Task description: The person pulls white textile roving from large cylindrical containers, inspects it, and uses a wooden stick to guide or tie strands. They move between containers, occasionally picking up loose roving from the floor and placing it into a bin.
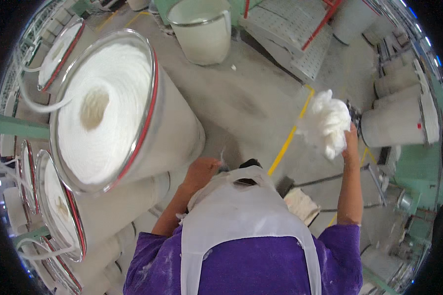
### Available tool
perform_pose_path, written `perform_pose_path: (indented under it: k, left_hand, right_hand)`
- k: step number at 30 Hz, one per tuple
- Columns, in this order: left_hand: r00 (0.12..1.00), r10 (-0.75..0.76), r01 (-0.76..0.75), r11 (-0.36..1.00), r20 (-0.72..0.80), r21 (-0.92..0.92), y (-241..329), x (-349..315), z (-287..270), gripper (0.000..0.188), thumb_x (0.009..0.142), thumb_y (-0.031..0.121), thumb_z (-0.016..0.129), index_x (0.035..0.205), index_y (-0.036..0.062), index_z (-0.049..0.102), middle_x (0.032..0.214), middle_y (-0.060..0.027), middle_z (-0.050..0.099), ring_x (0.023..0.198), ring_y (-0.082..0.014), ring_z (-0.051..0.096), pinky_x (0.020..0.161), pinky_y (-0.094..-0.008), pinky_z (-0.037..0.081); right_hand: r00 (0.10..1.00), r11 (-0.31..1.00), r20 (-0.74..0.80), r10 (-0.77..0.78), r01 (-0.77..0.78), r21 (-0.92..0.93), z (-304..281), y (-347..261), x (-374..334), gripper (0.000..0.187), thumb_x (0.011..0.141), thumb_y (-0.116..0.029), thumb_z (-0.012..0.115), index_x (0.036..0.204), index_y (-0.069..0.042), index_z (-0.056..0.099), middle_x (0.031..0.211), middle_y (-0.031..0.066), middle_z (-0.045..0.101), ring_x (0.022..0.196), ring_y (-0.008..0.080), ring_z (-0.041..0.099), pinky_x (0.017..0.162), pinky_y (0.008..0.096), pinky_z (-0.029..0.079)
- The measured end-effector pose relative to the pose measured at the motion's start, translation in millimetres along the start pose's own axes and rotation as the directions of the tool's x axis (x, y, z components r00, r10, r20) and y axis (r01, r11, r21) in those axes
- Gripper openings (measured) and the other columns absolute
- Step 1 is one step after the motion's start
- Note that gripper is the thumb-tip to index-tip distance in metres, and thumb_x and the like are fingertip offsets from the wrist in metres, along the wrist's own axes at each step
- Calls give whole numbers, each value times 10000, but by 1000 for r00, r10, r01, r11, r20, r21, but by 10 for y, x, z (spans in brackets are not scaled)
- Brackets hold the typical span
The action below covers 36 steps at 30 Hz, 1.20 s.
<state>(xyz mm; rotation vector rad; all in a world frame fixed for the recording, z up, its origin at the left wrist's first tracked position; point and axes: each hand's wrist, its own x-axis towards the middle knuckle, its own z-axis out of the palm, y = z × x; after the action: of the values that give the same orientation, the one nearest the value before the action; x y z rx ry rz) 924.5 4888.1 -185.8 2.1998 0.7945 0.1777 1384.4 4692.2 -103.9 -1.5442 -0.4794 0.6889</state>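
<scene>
My right hand (350, 142), held out to the right, is closed round a loose fluffy bundle of white cotton sliver (328, 123). My left hand (203, 170) is low in front of my body with its fingers curled; a faint whitish wisp shows by the fingertips, but what they hold is too small to make out. Left of it stands a large can (174, 118) with a metal rim and red band, filled with coiled white sliver (125, 98) around a central hole. One sliver strand (39, 105) leads off this coil to the left.
More sliver cans (59, 206) line the left side. A white can (202, 39) stands ahead, beside a perforated metal step platform (290, 34) with red rails. Another can (398, 118) is at the right. A yellow line (285, 145) crosses the grey floor.
</scene>
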Motion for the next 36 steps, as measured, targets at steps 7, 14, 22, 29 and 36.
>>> perform_pose_path:
  k: [7, 14, 22, 29, 36]
  left_hand:
    - [998, -25, 27, 999, -55, 33, -40, 1952, -377, 297, 932, 296, 492, 908, 32, 627, 842, -166, 612, 809, -362, 573, 720, -447, 456]
    - [917, -329, 304, 943, -227, -136, -91, 3532, -766, 309, 923, 293, 488, 864, 20, 621, 862, -178, 618, 834, -377, 570, 728, -466, 446]
    - [683, -566, 518, 821, -461, -240, -382, 3956, -1170, 302, 931, 284, 495, 915, 19, 640, 875, -167, 636, 836, -361, 583, 743, -441, 461]
    - [623, -584, 495, 809, -520, -315, -794, 4968, -1889, 282, 918, 261, 517, 897, 9, 642, 876, -190, 630, 827, -375, 588, 719, -439, 462]
    - [537, -596, 500, 795, -597, -344, -1081, 5560, -2536, 282, 914, 263, 530, 912, 5, 644, 881, -188, 635, 824, -372, 595, 722, -436, 464]
  right_hand:
    - [925, 999, 378, 33, -33, -6, 510, -124, 2179, 315, 754, 17, 610, 1066, -18, 636, 987, 61, 671, 855, 152, 647, 781, 306, 526]
    - [773, 923, 628, 94, 168, -345, 2059, -746, 5230, 364, 733, 50, 527, 1077, -7, 630, 957, 47, 657, 850, 134, 606, 766, 281, 492]
    - [441, 563, 767, -465, 817, -128, 4562, -2134, 6783, 671, 725, -179, 721, 1332, -90, 450, 1313, 139, 468, 1205, 286, 462, 1010, 391, 379]
    - [595, 615, 780, -197, 694, -374, 5418, -2567, 7526, 413, 815, -194, 679, 1207, -116, 577, 1139, 77, 589, 766, 157, 621, 653, 291, 513]
    - [509, 734, 851, -132, 627, -261, 6132, -1899, 8471, 260, 827, -160, 668, 1076, -88, 652, 856, 16, 631, 626, 77, 558, 510, 232, 462]
